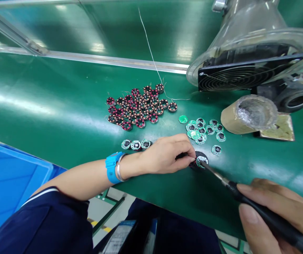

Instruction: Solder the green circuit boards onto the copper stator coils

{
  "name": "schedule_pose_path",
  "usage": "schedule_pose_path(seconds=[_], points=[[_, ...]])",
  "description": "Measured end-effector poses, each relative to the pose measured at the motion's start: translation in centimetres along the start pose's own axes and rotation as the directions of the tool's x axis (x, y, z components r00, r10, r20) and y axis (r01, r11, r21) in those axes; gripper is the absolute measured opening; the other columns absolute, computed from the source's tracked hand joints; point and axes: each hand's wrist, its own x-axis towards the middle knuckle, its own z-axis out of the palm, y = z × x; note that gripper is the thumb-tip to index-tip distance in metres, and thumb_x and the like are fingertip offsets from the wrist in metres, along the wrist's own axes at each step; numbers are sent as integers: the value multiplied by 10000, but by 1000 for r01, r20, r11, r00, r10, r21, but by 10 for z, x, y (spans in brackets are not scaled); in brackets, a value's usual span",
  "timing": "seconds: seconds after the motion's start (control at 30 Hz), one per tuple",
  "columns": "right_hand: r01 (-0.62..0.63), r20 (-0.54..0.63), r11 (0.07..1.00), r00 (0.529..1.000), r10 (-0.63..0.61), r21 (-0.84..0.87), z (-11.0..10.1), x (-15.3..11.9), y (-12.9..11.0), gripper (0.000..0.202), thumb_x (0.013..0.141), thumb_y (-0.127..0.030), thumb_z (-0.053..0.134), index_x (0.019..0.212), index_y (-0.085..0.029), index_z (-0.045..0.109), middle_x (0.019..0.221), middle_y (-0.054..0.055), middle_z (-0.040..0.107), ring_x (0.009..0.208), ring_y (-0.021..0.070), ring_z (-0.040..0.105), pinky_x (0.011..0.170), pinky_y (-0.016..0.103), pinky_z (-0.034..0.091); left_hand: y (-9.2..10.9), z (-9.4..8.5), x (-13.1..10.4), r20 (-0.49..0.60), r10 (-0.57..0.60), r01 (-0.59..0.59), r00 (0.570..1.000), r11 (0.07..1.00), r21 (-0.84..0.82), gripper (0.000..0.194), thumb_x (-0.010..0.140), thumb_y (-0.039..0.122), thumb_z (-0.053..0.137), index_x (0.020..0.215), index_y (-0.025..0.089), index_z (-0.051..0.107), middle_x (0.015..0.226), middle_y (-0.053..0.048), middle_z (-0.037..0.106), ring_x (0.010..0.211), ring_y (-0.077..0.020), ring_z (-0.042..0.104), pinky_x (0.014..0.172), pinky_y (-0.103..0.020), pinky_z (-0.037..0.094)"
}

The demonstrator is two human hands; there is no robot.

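My right hand (280,211) is wrapped round the black handle of a soldering iron (246,197). The iron's tip touches a small round circuit board (201,161), which sits on a dark, round base on the green bench. At that board's left edge, my left hand (171,153) pinches with thumb and forefinger. A dark reddish part, apparently a wire-wound motor stator, shows partly under the fingertips; the fingers hide most of it. Left of my left wrist stand three round pieces topped with circuit boards (136,145).
Several copper-wound stators (137,108) lie behind my left hand. Loose round circuit boards (200,130) are scattered to their right. Solder wire (151,49) hangs down to the bench. A cardboard tube (230,116), a fume hood with fan (246,76) and an iron stand (296,100) occupy the right; a blue bin (14,183) stands left.
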Motion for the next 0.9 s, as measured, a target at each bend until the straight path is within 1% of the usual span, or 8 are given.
schedule_pose_path(seconds=[0.13,0.23,0.4,0.47,0.6,0.7,0.8,0.9], points=[[-20,-6,1000,1000,20,16,0,-3,0,208,835,-187,615,983,-312,691,714,5,646,597,150,624,540,303,500,-1,1,-1,11,-19,19,1000,1000,2,101,892,194,577,896,170,674,931,-34,670,829,-120,632,769,-228,521],[-59,-59,998,996,60,18,1,-4,3,234,843,-198,628,1032,-315,704,764,19,660,662,172,649,581,324,519,-1,1,-1,4,-9,9,1000,1000,4,102,892,189,573,890,171,673,928,-34,671,827,-119,634,757,-224,520],[112,-188,993,976,-114,-21,22,9,16,518,830,-75,650,1300,-293,620,824,-5,712,645,136,657,575,265,531,0,0,-1,-12,26,-26,1000,1000,1,98,887,170,576,887,162,673,916,-35,672,815,-119,636,748,-224,520],[157,-151,985,974,-166,-72,33,19,19,512,816,-50,676,1269,-285,625,819,-22,709,655,122,644,617,251,530,0,-1,-1,-6,24,-24,1000,1000,6,101,890,176,571,891,165,672,919,-33,672,821,-120,636,758,-226,522],[239,-25,968,970,-241,-80,46,31,21,334,821,-88,697,1110,-251,652,767,-25,675,613,114,567,643,271,515,-2,-1,-2,30,45,-47,999,998,49,125,915,184,545,905,168,668,925,-37,662,832,-120,628,772,-228,523],[226,-29,971,973,-229,-74,47,32,22,332,831,-103,689,1125,-249,635,837,-10,702,649,123,590,648,282,519,-2,-2,-3,57,73,-77,996,994,78,113,933,197,555,924,171,664,942,-41,659,855,-124,624,787,-232,522],[229,-45,972,972,-231,-51,48,30,23,367,838,-92,677,1163,-249,614,893,-1,715,670,123,603,649,283,522,-1,-2,-4,19,79,-80,997,996,38,96,932,244,605,909,173,665,924,-40,654,853,-128,622,791,-236,523],[241,-56,970,968,-243,-33,49,29,24,388,830,-79,682,1174,-240,608,889,1,708,686,122,602,654,277,519,3,-1,-5,-23,66,-67,998,997,-45,81,926,212,611,905,162,672,915,-41,656,854,-124,622,802,-237,523]])
